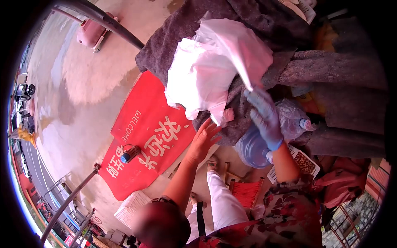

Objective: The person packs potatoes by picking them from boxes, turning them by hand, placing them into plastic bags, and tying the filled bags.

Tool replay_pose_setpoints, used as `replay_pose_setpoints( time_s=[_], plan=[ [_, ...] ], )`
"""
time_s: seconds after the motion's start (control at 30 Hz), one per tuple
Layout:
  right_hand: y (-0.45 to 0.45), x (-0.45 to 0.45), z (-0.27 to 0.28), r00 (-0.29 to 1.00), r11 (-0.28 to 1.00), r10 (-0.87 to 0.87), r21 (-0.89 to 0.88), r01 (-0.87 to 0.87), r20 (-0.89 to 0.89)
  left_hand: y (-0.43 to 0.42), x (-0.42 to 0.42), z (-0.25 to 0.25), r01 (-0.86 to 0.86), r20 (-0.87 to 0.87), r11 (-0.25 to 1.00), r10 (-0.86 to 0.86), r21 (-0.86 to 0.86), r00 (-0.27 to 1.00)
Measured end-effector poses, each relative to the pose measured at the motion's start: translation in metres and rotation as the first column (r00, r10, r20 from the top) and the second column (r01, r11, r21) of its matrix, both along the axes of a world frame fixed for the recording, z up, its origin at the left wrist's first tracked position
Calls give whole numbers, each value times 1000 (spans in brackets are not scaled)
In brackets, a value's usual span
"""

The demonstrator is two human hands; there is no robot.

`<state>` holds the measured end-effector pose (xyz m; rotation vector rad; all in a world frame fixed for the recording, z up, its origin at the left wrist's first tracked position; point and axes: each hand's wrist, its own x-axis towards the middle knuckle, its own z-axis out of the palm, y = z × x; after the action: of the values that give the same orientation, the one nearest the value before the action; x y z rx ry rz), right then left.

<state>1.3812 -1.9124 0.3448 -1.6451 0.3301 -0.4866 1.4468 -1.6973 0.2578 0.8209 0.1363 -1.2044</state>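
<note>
A white plastic sheet or bag (206, 70) lies crumpled over a dark grey blanket (165, 49). My left hand (202, 139) is bare, with fingers stretched out near the sheet's lower corner; whether they touch it I cannot tell. My right hand (265, 118) wears a bluish-grey glove and is slightly blurred, its fingers extended. A narrow folded end of the white sheet reaches down to its fingertips; I see no clear grip on it. Beside the right wrist is a large clear blue water bottle (252, 149), with a clear plastic bag (289, 118) next to it.
Below lies a red welcome mat (144, 136) with a dark blue-ended cylinder (130, 153) on it. A white basket (131, 206), a red woven stool (247, 192) and a white crate of small brown pieces (304, 162) stand around. A pink suitcase (93, 32) is far off.
</note>
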Motion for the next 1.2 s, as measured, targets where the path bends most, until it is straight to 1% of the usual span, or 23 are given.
replay_pose_setpoints(
  time_s=[0.03,0.1,0.13,0.17,0.2,0.27,0.33,0.4,0.43,0.47,0.57,0.63,0.67,0.73,0.83,0.87,0.93,0.97,1.0,1.07,1.13,1.17,1.2],
  plan=[
    [27,-20,9,985,949,92,-288,-131,-145,-7,1,8,-45,-29,995,43,-84,999],
    [99,-54,17,950,938,200,-235,-256,-239,-19,8,36,-72,-73,989,63,-129,995],
    [131,-71,15,925,940,271,-135,-314,-267,-20,11,45,-85,-94,985,71,-151,993],
    [161,-89,8,895,931,339,-35,-364,-289,-10,10,27,-78,-291,994,52,-81,955],
    [186,-107,4,900,945,325,53,-324,-291,-4,8,39,3,-166,1000,-5,-12,986],
    [208,-139,-25,887,927,349,-27,-374,-302,7,3,66,132,77,980,-145,146,986],
    [207,-164,-30,808,951,297,235,-201,-508,41,-13,71,145,-14,984,-145,104,989],
    [202,-219,-96,731,889,261,452,73,-631,83,-33,91,101,-47,994,-100,30,994],
    [195,-228,-92,705,787,180,531,315,-686,111,-42,97,132,-29,991,-131,32,991],
    [190,-230,-87,657,626,119,570,532,-744,137,-51,104,160,-9,986,-160,36,987],
    [198,-219,-60,818,605,92,684,408,-568,204,-84,156,183,60,983,-184,13,981],
    [243,-189,-13,932,399,235,902,165,-274,255,-114,173,249,127,969,-245,-13,961],
    [269,-173,14,950,269,290,963,30,-111,280,-128,175,296,165,954,-287,-36,944],
    [325,-153,59,937,-35,338,996,-79,86,327,-158,196,378,289,922,-385,82,876],
    [400,-127,107,835,112,550,988,-103,25,395,-198,230,267,401,955,-296,127,867],
    [427,-127,123,818,212,575,962,-173,21,417,-209,238,201,463,965,-257,167,848],
    [482,-124,151,787,395,617,860,-324,13,467,-228,239,39,459,981,-123,189,880],
    [503,-126,139,737,305,675,898,-317,31,489,-239,237,-44,455,978,-54,202,889],
    [529,-130,139,703,453,711,760,-465,7,508,-250,239,-139,377,983,85,119,922],
    [572,-139,143,629,476,777,673,-566,-20,539,-270,240,-338,185,940,339,-37,922],
    [600,-143,144,451,419,891,462,-782,-44,562,-281,235,-480,151,876,482,-52,863],
    [613,-143,145,403,404,913,257,-878,-60,567,-285,235,-566,98,821,571,-71,815],
    [622,-141,151,334,361,908,65,-930,-252,571,-287,233,-644,46,759,650,-90,759]
  ],
)
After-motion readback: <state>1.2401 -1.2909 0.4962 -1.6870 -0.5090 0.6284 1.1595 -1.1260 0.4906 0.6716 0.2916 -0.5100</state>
